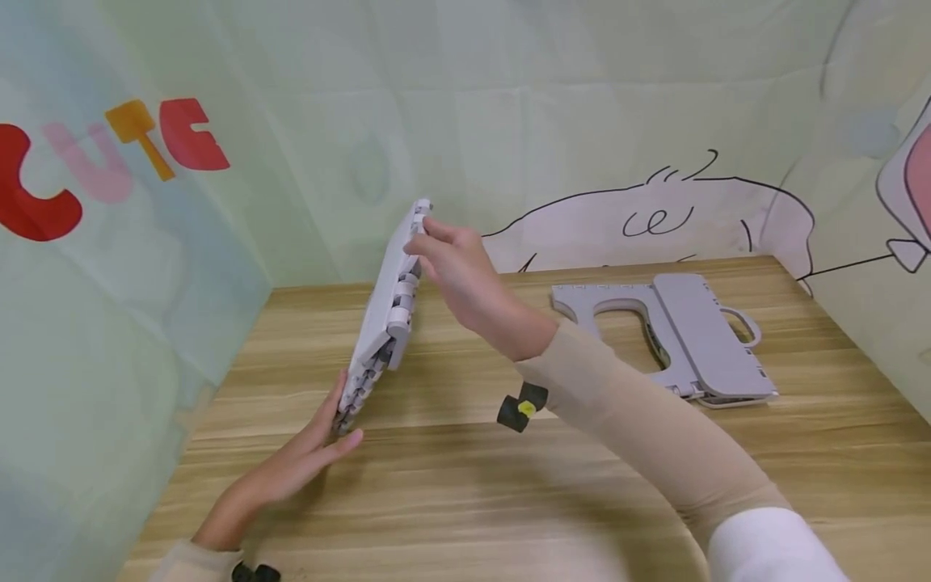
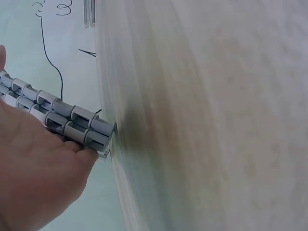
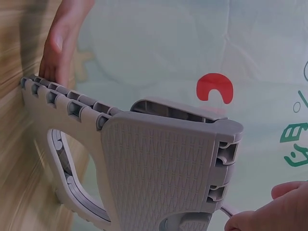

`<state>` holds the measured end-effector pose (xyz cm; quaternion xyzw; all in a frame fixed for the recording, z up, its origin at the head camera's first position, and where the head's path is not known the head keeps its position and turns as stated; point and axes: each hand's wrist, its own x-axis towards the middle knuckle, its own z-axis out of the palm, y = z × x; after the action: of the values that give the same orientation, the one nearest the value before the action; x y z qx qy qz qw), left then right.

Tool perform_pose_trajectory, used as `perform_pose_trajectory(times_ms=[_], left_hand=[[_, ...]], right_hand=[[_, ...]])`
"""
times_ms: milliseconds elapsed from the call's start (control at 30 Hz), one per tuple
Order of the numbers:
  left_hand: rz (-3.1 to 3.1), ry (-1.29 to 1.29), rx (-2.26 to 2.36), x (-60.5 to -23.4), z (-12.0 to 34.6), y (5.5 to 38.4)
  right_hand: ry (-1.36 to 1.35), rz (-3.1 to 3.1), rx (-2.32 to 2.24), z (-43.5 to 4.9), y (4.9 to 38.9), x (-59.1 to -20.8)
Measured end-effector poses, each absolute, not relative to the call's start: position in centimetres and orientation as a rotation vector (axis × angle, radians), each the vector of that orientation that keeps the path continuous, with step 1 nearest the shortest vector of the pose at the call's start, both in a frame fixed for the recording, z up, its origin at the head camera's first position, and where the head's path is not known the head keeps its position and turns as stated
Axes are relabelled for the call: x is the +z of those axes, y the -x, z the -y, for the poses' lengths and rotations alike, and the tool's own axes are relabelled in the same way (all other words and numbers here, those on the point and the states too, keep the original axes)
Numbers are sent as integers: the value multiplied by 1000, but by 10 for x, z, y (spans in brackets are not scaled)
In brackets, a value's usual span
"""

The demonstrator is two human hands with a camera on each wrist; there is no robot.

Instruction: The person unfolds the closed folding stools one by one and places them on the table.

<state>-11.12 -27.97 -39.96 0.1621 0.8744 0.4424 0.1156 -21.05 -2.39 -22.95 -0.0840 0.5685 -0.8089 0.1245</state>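
A grey folding step stool point(image 1: 383, 283), folded flat, is tilted up on edge left of the table's middle in the head view. My right hand point(image 1: 465, 271) grips its upper end; in the right wrist view that hand point(image 3: 274, 211) is at the lower right, by a thin handle. At the lower end, my left hand point(image 1: 291, 462) supports the stool with fingers extended along it and the thumb held apart. The hinged edge point(image 2: 72, 120) lies against this hand point(image 2: 43, 168) in the left wrist view. The right wrist view shows the textured top panel point(image 3: 159, 163) and a leg cutout.
A second folded grey step stool point(image 1: 716, 339) with a loop handle lies flat at the right of the wooden table point(image 1: 465, 485). Printed fabric walls point(image 1: 465, 121) stand behind the table and at both sides.
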Motion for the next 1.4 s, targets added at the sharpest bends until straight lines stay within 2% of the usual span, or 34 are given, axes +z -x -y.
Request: perform_pose_trajectory(times_ms=[1067, 1400], left_hand=[[-2405, -381, 1494, -398, 295, 114], [-2396, -430, 1538, -401, 299, 116]], right_hand=[[362, -1979, -2062, 71, 211, -208], [383, -2017, -2047, 83, 213, -205]])
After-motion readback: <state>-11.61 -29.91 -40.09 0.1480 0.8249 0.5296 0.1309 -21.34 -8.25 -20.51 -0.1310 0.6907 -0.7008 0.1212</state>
